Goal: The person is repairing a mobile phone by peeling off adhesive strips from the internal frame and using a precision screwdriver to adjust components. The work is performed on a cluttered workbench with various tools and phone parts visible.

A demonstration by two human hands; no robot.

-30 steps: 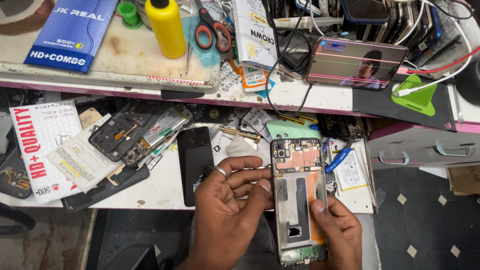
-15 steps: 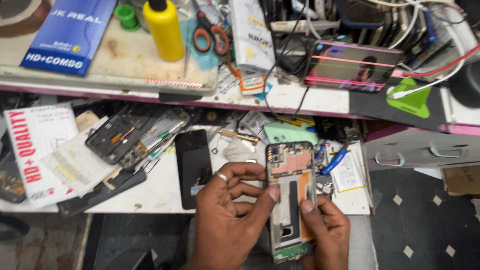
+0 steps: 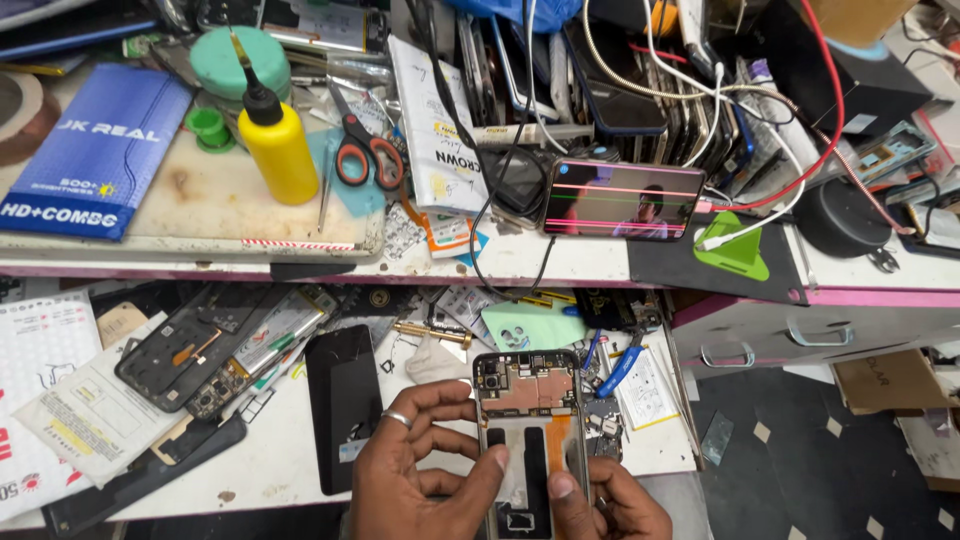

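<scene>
1. Cluttered on two levels, the white workbench [image 3: 280, 470] leaves little bare room; its near edge runs along the bottom left.
2. Far left, a blue box [image 3: 95, 165] hangs at the upper shelf's edge, a yellow bottle [image 3: 278, 148] and scissors [image 3: 360, 150] beside it.
3. On the lower level, a bare phone frame [image 3: 190, 350] and a black screen panel [image 3: 342, 405] lie just left of the hands.
4. The left hand [image 3: 420, 480], ringed, curls its fingers onto the opened phone [image 3: 530, 430], gripping its left edge.
5. The right hand [image 3: 610, 505] clasps the phone's lower right, thumb on its back.
6. Right of the bench, open tiled floor [image 3: 800, 450].
</scene>
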